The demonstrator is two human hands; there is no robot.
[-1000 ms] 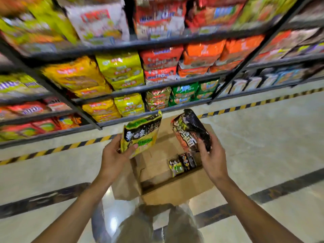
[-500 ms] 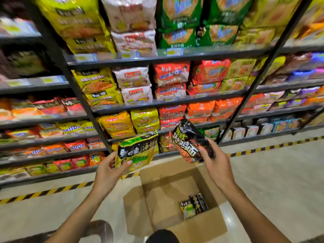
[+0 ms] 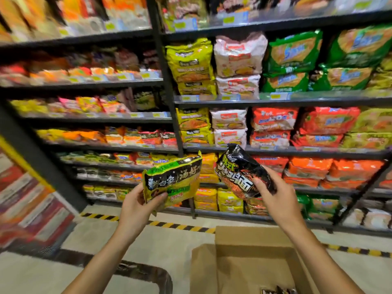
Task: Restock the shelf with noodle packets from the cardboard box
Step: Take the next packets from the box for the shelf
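My left hand (image 3: 139,205) grips a green-and-black noodle packet (image 3: 172,181) by its lower left corner, thumb across the front. My right hand (image 3: 273,194) holds a black-and-red noodle packet (image 3: 237,171) from its right side. Both packets are raised in front of the lower tiers of the dark metal shelf (image 3: 275,149), which is packed with noodle packs. The open cardboard box (image 3: 239,259) sits on the floor below my right arm, with a few packets (image 3: 277,291) showing at its bottom edge.
A black upright post (image 3: 169,102) divides the shelving into two bays. Yellow-black hazard tape (image 3: 176,225) runs along the floor by the shelf base. A dark curved cart handle (image 3: 146,270) is at lower left. Blurred shelving stands at far left.
The view has tilted up and moved closer to the shelf, so higher tiers show and the box has dropped to the frame's bottom. Both hands keep their packets, raised with the view.
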